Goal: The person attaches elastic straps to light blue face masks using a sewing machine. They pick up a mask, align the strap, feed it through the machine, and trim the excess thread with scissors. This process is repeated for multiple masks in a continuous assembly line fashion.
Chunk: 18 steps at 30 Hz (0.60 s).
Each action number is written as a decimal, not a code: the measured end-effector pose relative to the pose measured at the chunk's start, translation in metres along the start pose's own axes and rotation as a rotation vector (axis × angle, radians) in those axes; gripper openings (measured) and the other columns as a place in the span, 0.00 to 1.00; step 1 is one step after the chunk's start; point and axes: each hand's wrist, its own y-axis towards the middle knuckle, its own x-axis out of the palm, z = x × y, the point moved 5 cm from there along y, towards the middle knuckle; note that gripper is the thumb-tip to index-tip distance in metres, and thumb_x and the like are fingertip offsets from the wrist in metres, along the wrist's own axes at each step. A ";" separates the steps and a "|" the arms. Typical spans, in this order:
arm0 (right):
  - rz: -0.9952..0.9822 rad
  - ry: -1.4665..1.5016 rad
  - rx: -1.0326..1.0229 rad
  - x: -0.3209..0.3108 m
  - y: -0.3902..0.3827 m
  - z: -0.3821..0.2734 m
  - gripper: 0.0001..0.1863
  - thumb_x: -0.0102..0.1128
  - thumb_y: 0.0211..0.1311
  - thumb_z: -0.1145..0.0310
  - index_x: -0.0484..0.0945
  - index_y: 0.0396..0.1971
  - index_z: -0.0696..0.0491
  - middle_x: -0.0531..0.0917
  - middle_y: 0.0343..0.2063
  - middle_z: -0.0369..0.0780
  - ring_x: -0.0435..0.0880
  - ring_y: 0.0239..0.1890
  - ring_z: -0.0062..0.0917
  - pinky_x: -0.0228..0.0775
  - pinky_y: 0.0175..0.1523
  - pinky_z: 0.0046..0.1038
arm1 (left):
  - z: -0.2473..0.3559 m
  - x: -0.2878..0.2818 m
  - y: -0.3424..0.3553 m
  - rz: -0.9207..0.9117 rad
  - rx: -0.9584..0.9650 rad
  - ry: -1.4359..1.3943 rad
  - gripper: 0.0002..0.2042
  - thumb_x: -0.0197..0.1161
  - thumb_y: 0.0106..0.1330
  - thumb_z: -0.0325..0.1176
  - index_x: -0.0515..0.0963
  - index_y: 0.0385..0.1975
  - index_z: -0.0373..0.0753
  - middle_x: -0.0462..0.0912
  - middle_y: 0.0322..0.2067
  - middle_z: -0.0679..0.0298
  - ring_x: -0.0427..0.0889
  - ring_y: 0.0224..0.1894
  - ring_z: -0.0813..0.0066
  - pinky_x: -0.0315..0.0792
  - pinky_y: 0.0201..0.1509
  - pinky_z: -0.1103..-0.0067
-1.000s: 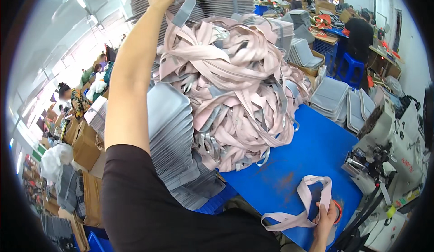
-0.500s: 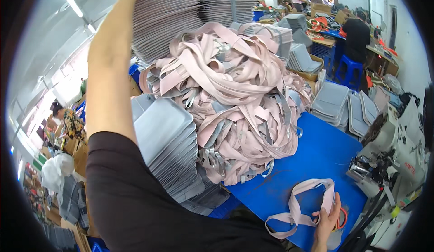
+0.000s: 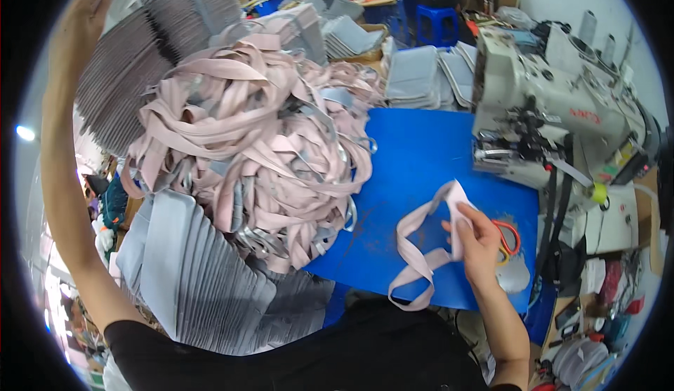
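Observation:
My right hand (image 3: 481,243) is closed, pinching a pink fabric strip (image 3: 413,249) between thumb and fingers. The strip hangs in a loose loop over the blue tabletop (image 3: 414,138). Just right of that hand lie scissors (image 3: 516,235) with red and yellow handles, beside a pale grey rounded piece (image 3: 514,276). My left hand (image 3: 95,5) is stretched far up to the left, at the top of a tall stack of thin pinkish-grey panels (image 3: 119,75). Blur and the picture's rim hide what its fingers do.
A large tangled heap of pink strips (image 3: 260,145) covers the table's left part. Grey padded panels (image 3: 203,279) stand stacked in front of it. A sewing machine (image 3: 554,103) is at the right. More grey panels (image 3: 413,78) and a blue stool (image 3: 437,26) are farther back.
The view has swung to the right, so the heap and stacks sit farther left and more of the sewing machine shows. My left hand remains up by the tall stack; my right still holds the strip.

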 end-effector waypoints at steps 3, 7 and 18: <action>-0.093 0.078 -0.105 0.025 0.011 -0.020 0.19 0.57 0.77 0.71 0.77 0.62 0.62 0.85 0.52 0.46 0.89 0.50 0.29 0.80 0.52 0.26 | 0.180 -0.089 -0.047 -0.193 0.180 -0.654 0.15 0.65 0.66 0.28 0.84 0.52 0.39 0.85 0.41 0.60 0.85 0.35 0.59 0.79 0.42 0.71; -0.284 0.594 0.090 0.046 0.019 -0.031 0.21 0.58 0.78 0.61 0.79 0.58 0.62 0.86 0.50 0.45 0.88 0.46 0.26 0.79 0.51 0.25 | 0.395 -0.208 -0.132 0.026 0.821 -0.866 0.14 0.65 0.48 0.35 0.83 0.27 0.29 0.80 0.33 0.51 0.81 0.29 0.69 0.69 0.18 0.76; -0.379 -0.461 -0.362 -0.020 0.001 -0.030 0.13 0.61 0.71 0.64 0.84 0.43 0.59 0.87 0.35 0.46 0.86 0.35 0.39 0.74 0.43 0.37 | 0.548 -0.151 -0.104 -0.323 0.836 -1.712 0.17 0.67 0.69 0.47 0.76 0.31 0.37 0.80 0.35 0.55 0.80 0.32 0.56 0.73 0.34 0.65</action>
